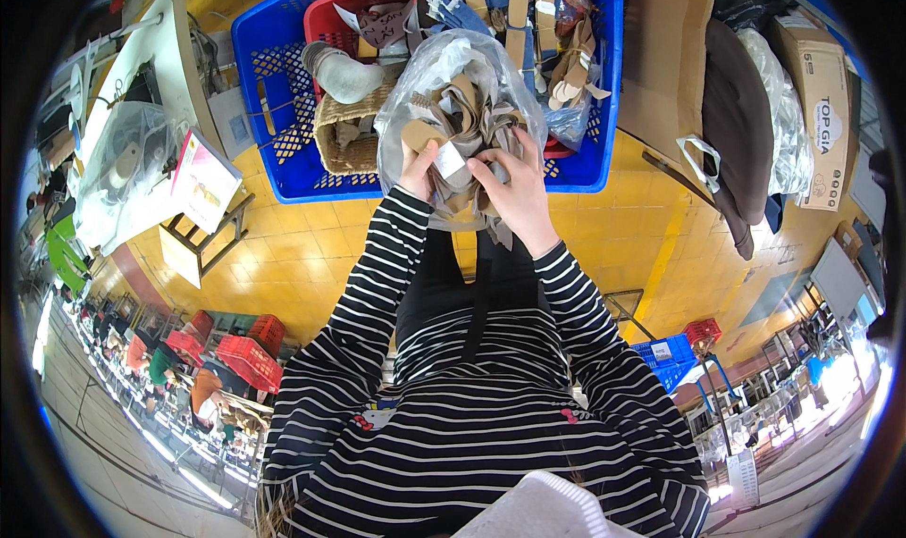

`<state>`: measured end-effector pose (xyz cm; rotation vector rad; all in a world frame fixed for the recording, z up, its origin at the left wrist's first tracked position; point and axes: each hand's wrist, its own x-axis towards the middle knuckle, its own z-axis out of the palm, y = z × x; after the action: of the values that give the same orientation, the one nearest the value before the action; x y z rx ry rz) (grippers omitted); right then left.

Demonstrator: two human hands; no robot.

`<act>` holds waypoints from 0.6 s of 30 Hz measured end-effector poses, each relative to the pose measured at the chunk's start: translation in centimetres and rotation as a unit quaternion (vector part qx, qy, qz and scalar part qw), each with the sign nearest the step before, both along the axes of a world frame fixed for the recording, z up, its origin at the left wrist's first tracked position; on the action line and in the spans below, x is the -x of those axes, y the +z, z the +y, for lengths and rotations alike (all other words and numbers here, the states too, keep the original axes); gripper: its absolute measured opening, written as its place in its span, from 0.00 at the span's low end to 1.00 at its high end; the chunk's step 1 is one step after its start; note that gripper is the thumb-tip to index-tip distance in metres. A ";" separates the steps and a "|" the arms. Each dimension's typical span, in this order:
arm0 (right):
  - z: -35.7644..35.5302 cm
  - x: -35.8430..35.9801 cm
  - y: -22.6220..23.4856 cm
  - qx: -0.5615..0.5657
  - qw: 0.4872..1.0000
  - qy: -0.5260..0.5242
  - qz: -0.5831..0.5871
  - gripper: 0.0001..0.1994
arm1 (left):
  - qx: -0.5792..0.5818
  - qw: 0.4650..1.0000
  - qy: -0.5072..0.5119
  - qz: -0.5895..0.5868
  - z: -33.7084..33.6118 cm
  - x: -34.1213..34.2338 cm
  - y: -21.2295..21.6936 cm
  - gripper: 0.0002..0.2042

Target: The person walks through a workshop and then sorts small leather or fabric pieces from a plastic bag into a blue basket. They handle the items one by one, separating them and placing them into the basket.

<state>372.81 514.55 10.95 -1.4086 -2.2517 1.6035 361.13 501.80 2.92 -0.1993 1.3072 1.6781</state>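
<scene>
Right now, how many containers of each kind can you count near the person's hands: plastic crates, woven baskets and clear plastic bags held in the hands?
Large blue plastic crate: 1
Red plastic crate inside it: 1
Small brown woven basket: 1
Clear plastic bag of brown cut pieces, held by left hand and right hand: 1
Total: 4

Black-and-white striped long sleeves [377, 283] and top, with a black apron [453, 293].

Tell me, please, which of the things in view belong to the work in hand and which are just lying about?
In hand:
- left hand and right hand, gripping the bundle of brown cut pieces
- clear plastic bag around that bundle

Lying about:
- blue crate
- red basket inside it
- wicker basket
- cardboard box
- wooden stool
</scene>
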 end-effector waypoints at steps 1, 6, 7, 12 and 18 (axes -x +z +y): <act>-0.2 -0.1 -0.4 0.020 1.000 0.002 -0.006 0.17 | 0.005 0.998 -0.035 0.048 -0.3 -0.1 0.0 0.23; 0.3 -2.9 -3.6 0.241 0.968 -0.017 0.074 0.29 | 0.030 0.855 -0.370 0.362 0.8 -2.2 7.1 0.25; 0.8 -3.7 -3.5 0.277 0.957 -0.008 0.085 0.31 | 0.023 0.863 -0.387 0.323 0.6 -2.3 8.4 0.27; 1.5 -8.6 -1.2 0.500 0.849 -0.109 0.130 0.38 | -0.098 0.907 -0.307 0.271 -0.8 -2.3 11.0 0.31; -0.6 -17.8 -4.4 0.501 0.825 -0.166 0.204 0.40 | 0.104 0.886 -0.241 0.382 3.0 1.7 9.4 0.18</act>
<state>390.58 513.96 6.51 -1.2369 -0.8057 2.7229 359.42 504.79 12.36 0.6891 1.9173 1.1987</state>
